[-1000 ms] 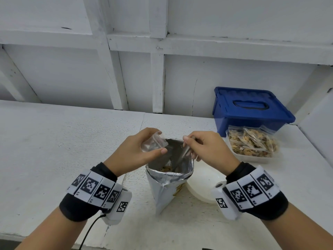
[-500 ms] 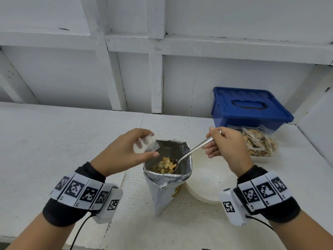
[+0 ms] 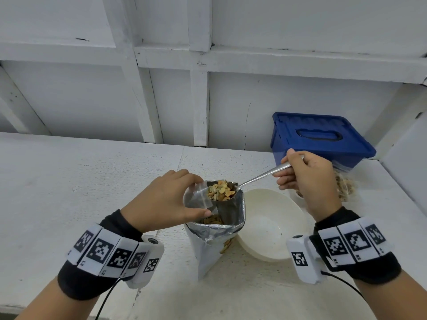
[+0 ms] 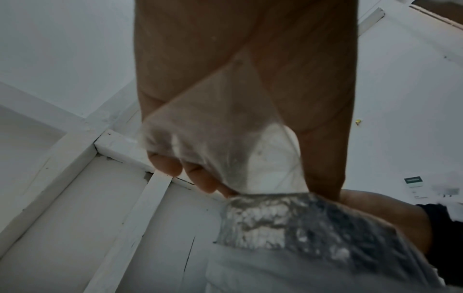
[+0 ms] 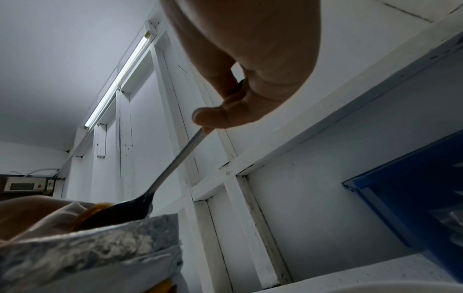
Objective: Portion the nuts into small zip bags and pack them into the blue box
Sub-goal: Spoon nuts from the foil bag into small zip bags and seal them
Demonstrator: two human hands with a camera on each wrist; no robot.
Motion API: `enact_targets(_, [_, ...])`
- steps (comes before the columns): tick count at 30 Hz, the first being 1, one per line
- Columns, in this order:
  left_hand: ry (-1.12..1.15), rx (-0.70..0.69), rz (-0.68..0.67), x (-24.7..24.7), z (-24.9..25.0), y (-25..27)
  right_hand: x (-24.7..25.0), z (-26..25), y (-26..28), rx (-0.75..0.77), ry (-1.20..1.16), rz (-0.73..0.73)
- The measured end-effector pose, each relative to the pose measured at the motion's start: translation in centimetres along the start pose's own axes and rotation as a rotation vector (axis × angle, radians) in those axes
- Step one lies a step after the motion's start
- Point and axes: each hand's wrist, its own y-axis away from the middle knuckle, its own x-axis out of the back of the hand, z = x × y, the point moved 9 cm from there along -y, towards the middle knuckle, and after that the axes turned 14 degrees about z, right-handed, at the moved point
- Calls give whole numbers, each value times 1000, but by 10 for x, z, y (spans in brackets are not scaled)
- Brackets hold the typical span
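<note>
We have lifted the spoon (image 3: 258, 179), pinched in our right hand (image 3: 305, 179), heaped with nuts (image 3: 220, 192), to the zip bag (image 3: 198, 198) our left hand (image 3: 166, 202) pinches over the foil pouch (image 3: 221, 229); tipping comes next.

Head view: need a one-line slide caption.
Right hand lifts a spoon heaped with nuts toward the small zip bag held by the left hand over the foil pouch.

Both forearms reach in from the lower corners of the head view, each wrist wrapped in a black band with white marker blocks. The left hand (image 3: 166, 199), at centre frame, has thumb and fingers curled, pinching a small clear bag (image 3: 199, 197). The right hand (image 3: 307, 179), right of centre and higher, grips a spoon (image 3: 258, 177) handle.
</note>
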Motion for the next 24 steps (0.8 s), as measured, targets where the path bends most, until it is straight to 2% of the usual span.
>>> enact_targets(7, [78, 16, 35, -7, 4, -4, -14, -3, 9, 7, -39, -61])
enact_targets(10, [108, 27, 50, -9, 4, -4, -22, -14, 14, 69, -36, -83])
enact_targets(14, [201, 49, 95, -9, 5, -3, -38, -47, 28, 276, 17, -143])
enact_targets(20, [418, 162, 184, -8, -7, 2, -48, -110, 56, 746, 38, -191])
enact_targets(24, [463, 201, 276, 1, -16, 4, -36, -130, 54, 860, 13, -148])
